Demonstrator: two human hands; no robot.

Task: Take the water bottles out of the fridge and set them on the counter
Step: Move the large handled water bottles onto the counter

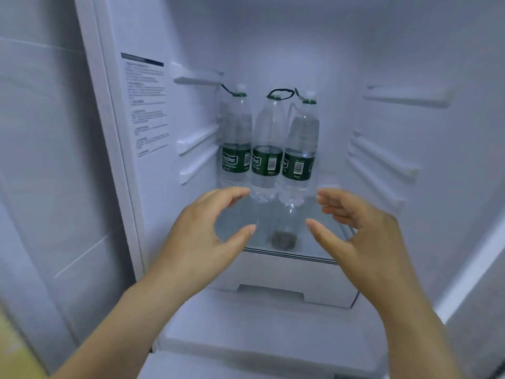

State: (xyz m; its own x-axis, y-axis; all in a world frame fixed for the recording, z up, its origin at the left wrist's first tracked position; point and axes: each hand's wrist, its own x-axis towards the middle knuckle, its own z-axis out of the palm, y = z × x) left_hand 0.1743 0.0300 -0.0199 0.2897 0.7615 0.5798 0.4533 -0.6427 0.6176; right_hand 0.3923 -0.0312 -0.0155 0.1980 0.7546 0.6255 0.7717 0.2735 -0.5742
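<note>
The fridge (pixel 355 50) stands open and fills almost the whole view. Low inside it there is a glass shelf (pixel 273 251), and under this a white drawer (pixel 287 277). Both arms reach in from below. The left hand (pixel 202 236) and the right hand (pixel 363 233) are spread in a wide curve, thumb apart from fingers, and they hold nothing.

The three water bottles are upright at the back of the shelf, close side by side: the left bottle (pixel 236 138), the middle bottle (pixel 267 143) and the right bottle (pixel 300 143). The fingertips of the left hand are near the foot of the left bottle; I cannot tell if they touch it. Each green cap carries a thin black loop (pixel 281 93).

I think the danger is in the crowding. If one hand closes on an outer bottle, it may push the neighbour over. The smooth plastic may also be cold and wet, so a loose grip could slip.
</note>
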